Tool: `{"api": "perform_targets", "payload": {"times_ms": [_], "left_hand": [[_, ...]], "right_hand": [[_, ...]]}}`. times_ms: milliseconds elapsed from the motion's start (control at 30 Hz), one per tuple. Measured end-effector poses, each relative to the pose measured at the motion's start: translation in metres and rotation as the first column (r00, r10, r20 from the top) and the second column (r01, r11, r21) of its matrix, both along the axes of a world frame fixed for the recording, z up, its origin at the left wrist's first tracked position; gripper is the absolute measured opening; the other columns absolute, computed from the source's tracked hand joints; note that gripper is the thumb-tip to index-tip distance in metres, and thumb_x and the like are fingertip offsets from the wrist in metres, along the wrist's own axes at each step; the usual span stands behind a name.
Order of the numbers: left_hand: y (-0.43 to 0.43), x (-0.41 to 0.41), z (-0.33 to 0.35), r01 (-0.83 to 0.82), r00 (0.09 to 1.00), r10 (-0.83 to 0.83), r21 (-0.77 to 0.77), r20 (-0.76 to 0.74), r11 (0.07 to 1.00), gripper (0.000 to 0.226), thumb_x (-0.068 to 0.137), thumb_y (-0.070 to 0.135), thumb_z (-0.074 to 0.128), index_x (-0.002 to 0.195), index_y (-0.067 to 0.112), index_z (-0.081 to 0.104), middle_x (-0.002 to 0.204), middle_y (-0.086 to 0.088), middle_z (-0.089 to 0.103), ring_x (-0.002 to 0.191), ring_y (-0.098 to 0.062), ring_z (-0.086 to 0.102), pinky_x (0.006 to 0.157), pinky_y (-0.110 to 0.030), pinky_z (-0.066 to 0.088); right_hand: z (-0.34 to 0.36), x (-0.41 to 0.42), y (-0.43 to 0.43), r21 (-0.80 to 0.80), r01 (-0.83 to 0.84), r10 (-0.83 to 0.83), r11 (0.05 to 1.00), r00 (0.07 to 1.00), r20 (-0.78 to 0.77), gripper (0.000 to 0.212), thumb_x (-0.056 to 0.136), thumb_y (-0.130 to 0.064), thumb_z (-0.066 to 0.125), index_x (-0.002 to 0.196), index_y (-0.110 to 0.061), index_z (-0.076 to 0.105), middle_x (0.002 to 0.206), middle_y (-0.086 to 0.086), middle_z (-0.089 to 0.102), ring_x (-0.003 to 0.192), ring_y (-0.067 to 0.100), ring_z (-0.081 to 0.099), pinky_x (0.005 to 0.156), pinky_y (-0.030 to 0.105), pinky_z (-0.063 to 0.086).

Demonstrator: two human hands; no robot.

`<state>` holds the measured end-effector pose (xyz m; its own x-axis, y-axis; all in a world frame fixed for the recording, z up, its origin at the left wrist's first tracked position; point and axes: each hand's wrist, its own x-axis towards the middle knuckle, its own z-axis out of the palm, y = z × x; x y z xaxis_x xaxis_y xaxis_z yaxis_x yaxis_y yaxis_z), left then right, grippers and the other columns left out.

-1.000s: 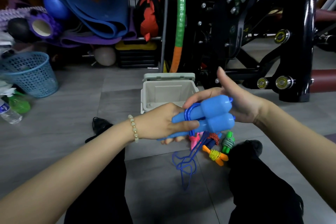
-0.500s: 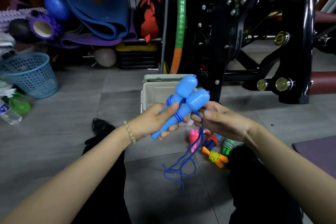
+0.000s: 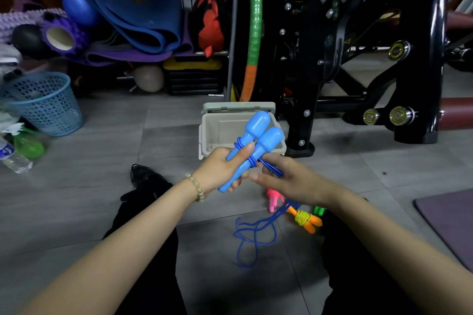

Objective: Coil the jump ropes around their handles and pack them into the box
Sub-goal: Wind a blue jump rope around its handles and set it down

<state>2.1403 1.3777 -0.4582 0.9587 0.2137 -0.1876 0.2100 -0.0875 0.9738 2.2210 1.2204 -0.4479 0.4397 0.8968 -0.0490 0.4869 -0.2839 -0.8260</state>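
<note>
While the left hand grips both blue handles, slack cord pinched below the right hand may unwind.

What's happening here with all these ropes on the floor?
A person sitting on the floor is winding a blue jump rope. The left hand grips the two blue handles together, with a few turns on them, while the right hand feeds the cord, much of it loose on the tiles. The open box waits behind; other bundled ropes lie nearby.
</note>
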Motion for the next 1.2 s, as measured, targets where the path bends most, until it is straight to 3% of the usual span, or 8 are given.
{"api": "perform_targets", "payload": {"times_ms": [133, 200, 367, 633, 800, 933, 1033, 1200], "left_hand": [[-0.005, 0.004, -0.003, -0.099, 0.995, 0.099, 0.034, -0.002, 0.994, 0.054, 0.085, 0.053, 0.052, 0.081, -0.001, 0.059, 0.056, -0.008, 0.054, 0.036, -0.014, 0.046, 0.039, -0.019, 0.039], [-0.006, 0.006, 0.000, -0.121, 0.992, 0.120, 0.006, 0.028, 0.993, 0.038, 0.089, 0.047, 0.052, 0.092, 0.009, 0.054, 0.055, -0.005, 0.054, 0.035, -0.014, 0.044, 0.038, -0.019, 0.037], [-0.009, 0.005, 0.007, -0.103, 0.988, 0.117, -0.137, 0.099, 0.985, 0.020, 0.093, 0.043, 0.048, 0.094, 0.024, 0.056, 0.054, -0.003, 0.049, 0.034, -0.013, 0.037, 0.037, -0.016, 0.033], [-0.009, 0.008, 0.007, -0.129, 0.984, 0.141, -0.117, 0.105, 0.985, 0.030, 0.094, 0.046, 0.044, 0.082, 0.019, 0.049, 0.053, -0.001, 0.050, 0.035, -0.013, 0.037, 0.037, -0.018, 0.031], [-0.002, 0.013, 0.011, -0.146, 0.980, 0.156, -0.091, 0.120, 0.985, 0.030, 0.095, 0.046, 0.042, 0.083, 0.019, 0.048, 0.053, 0.000, 0.049, 0.036, -0.012, 0.038, 0.038, -0.017, 0.032], [0.018, 0.013, 0.009, -0.200, 0.975, 0.208, -0.104, 0.083, 0.974, 0.031, 0.096, 0.048, 0.041, 0.086, 0.019, 0.046, 0.055, -0.001, 0.048, 0.035, -0.011, 0.036, 0.037, -0.016, 0.030], [0.028, 0.010, 0.002, -0.180, 0.983, 0.183, -0.091, 0.022, 0.979, 0.034, 0.095, 0.050, 0.041, 0.086, 0.017, 0.048, 0.057, -0.002, 0.048, 0.034, -0.010, 0.036, 0.037, -0.015, 0.031], [0.023, 0.004, -0.009, -0.018, 0.993, 0.020, 0.016, -0.119, 1.000, 0.037, 0.095, 0.051, 0.040, 0.095, 0.016, 0.052, 0.056, 0.000, 0.049, 0.035, -0.010, 0.039, 0.037, -0.015, 0.033]], "right_hand": [[-0.002, 0.000, 0.005, -0.071, 0.049, -0.032, 0.996, 0.973, 0.227, 0.026, 0.093, -0.043, 0.051, 0.104, -0.020, 0.057, 0.067, 0.004, 0.052, 0.064, 0.018, 0.051, 0.068, 0.039, 0.046], [0.001, 0.003, 0.006, -0.008, 0.034, -0.033, 0.999, 0.998, 0.061, 0.019, 0.095, -0.032, 0.052, 0.108, -0.020, 0.059, 0.086, 0.001, 0.066, 0.081, 0.015, 0.061, 0.081, 0.036, 0.051], [-0.004, 0.004, 0.005, 0.093, 0.221, -0.168, 0.971, 0.903, -0.394, 0.016, 0.094, -0.010, 0.054, 0.102, -0.019, 0.045, 0.061, -0.009, 0.047, 0.046, 0.002, 0.033, 0.047, 0.018, 0.029], [-0.017, 0.002, 0.005, 0.102, 0.341, -0.352, 0.935, 0.929, 0.118, 0.027, 0.096, -0.027, 0.050, 0.070, -0.019, 0.051, 0.053, -0.006, 0.053, 0.051, 0.009, 0.046, 0.058, 0.030, 0.041], [-0.005, -0.005, 0.017, 0.116, 0.431, -0.394, 0.895, 0.885, -0.248, 0.035, 0.098, -0.022, 0.048, 0.065, -0.012, 0.051, 0.046, -0.008, 0.042, 0.041, 0.003, 0.037, 0.053, 0.025, 0.038], [0.002, -0.002, 0.004, 0.060, 0.283, -0.289, 0.957, 0.928, 0.234, 0.013, 0.093, -0.022, 0.057, 0.105, -0.016, 0.054, 0.063, -0.002, 0.054, 0.057, 0.016, 0.048, 0.062, 0.034, 0.041], [0.011, -0.002, -0.003, 0.022, 0.223, -0.179, 0.975, 0.720, 0.671, 0.017, 0.096, -0.030, 0.050, 0.106, -0.017, 0.053, 0.068, -0.002, 0.059, 0.067, 0.027, 0.053, 0.060, 0.035, 0.035], [0.024, 0.009, -0.003, -0.005, 0.014, -0.001, 1.000, 0.409, 0.912, 0.031, 0.090, -0.036, 0.041, 0.079, -0.012, 0.056, 0.057, 0.000, 0.056, 0.043, 0.027, 0.054, 0.037, 0.024, 0.026]]}}
